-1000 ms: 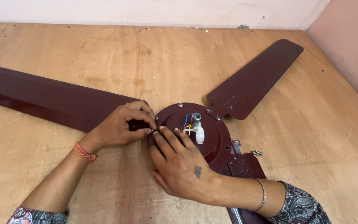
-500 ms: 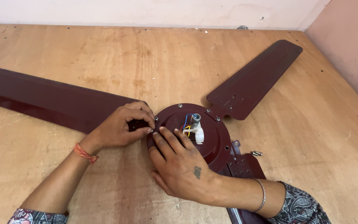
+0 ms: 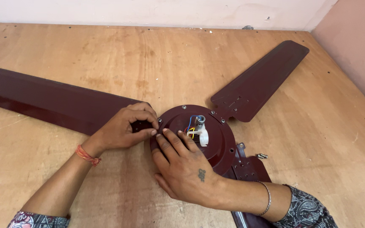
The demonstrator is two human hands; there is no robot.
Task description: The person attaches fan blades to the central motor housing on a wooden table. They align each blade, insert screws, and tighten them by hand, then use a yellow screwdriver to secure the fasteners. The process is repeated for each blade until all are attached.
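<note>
Left hand (image 3: pixel 121 128): fingers curling together, tips pinching at the inner end of the long dark maroon metal fan blade (image 3: pixel 51 99), right where it is meeting the hub rim. What they are gripping is hidden; cannot tell.
Right hand (image 3: pixel 182 166): lying flat, fingers spread and relaxed, pressing on the round dark maroon ceiling fan motor hub (image 3: pixel 220 141); fingertips touching the left hand's tips.
Hub centre: white plastic connector with coloured wires (image 3: pixel 197 131) sitting just beyond the right fingertips.
Loose small metal screw (image 3: pixel 262 156): lying on the plywood table (image 3: pixel 85 55), right of the hub.
Change: hands and hub are staying put since the earlier frame; no visible shift.
</note>
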